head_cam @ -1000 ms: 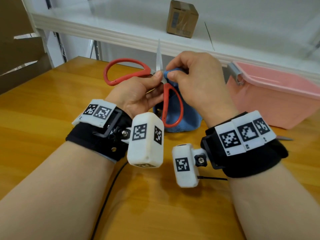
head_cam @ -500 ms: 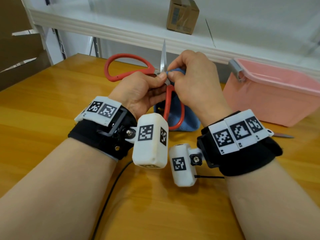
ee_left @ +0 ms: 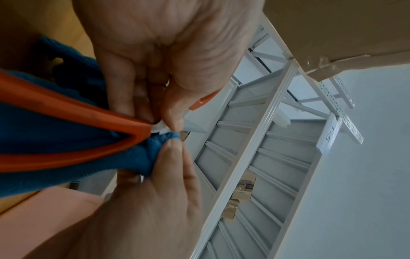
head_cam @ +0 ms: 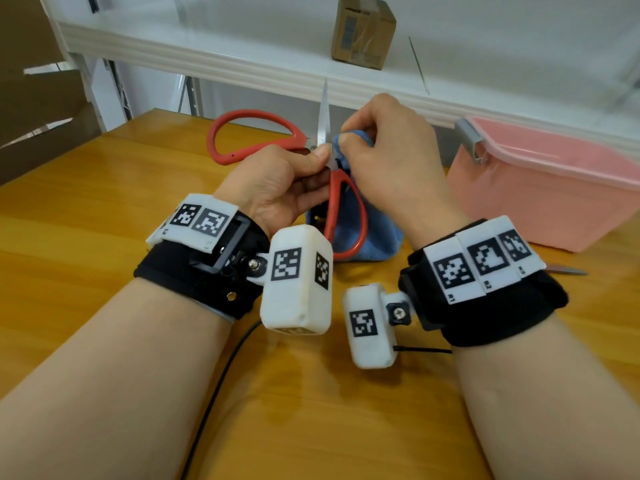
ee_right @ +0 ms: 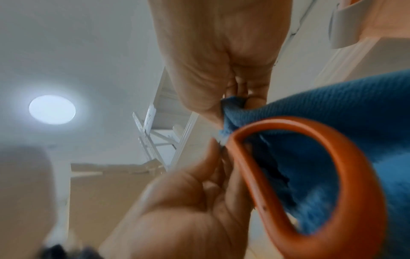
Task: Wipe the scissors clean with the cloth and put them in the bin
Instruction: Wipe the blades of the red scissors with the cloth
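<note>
Red-handled scissors [head_cam: 254, 135] are held upright over the table, opened wide, one steel blade [head_cam: 323, 114] pointing up. My left hand [head_cam: 287, 181] pinches them at the pivot; its thumb and fingers close there in the left wrist view [ee_left: 155, 98]. My right hand [head_cam: 388, 157] pinches a fold of the blue cloth [head_cam: 377, 233] against the base of the blade. In the right wrist view, the cloth [ee_right: 332, 108] hangs behind a red handle loop [ee_right: 328, 184], and the rest of it drapes down to the table. The pink bin [head_cam: 554, 188] stands open at the right.
A white shelf edge [head_cam: 242, 64] runs along the back with a small cardboard box [head_cam: 363, 31] on it. A grey metal tip [head_cam: 568, 270] pokes out by my right wrist. A black cable [head_cam: 221, 375] trails over the wooden table [head_cam: 86, 220] toward me.
The scissors have turned slightly, the blade now leaning a little left of upright. Both hands keep their pinch at the pivot, and the right hand with the cloth has shifted slightly along the blade base.
</note>
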The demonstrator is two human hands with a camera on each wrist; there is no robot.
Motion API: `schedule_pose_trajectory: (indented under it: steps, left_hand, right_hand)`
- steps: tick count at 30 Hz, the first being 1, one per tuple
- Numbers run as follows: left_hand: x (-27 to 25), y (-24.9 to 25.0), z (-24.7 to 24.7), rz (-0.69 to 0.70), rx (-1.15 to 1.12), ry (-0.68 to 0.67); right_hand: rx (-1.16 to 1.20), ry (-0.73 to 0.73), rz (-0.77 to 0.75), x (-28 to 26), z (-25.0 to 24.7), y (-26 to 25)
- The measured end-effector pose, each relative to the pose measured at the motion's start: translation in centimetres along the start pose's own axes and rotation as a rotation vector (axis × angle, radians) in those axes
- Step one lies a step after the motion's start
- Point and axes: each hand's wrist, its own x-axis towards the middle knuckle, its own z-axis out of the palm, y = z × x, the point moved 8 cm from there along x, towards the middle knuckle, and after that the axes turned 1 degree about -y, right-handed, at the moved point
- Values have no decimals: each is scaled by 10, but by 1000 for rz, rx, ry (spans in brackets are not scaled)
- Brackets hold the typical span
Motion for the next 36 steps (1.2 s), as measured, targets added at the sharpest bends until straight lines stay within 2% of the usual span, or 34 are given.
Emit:
schedule_pose_trajectory:
  steps: [4, 8, 11, 15, 23, 27, 36]
  left_hand:
    - [0, 4, -3, -19, -82, 0]
    - [-2, 7, -7, -47, -200, 14]
    - [-2, 8, -11, -38, -292, 44]
    - [4, 9, -14, -36, -353, -17]
    - [3, 8, -11, -37, -262, -36]
    - [4, 8, -11, -16, -226, -34]
    - [3, 4, -6, -8, -110, -36]
  right_hand:
    - [266, 37, 38, 5, -16, 3]
    - [328, 53, 24, 7, -27, -1]
    - [277, 97, 3, 8, -35, -2]
    - [194, 117, -21, 7, -39, -5]
    - [-15, 77, -163, 0, -27, -26]
    - [-115, 25, -175, 0, -18, -28]
    - [-107, -69, -199, -3, -9, -26]
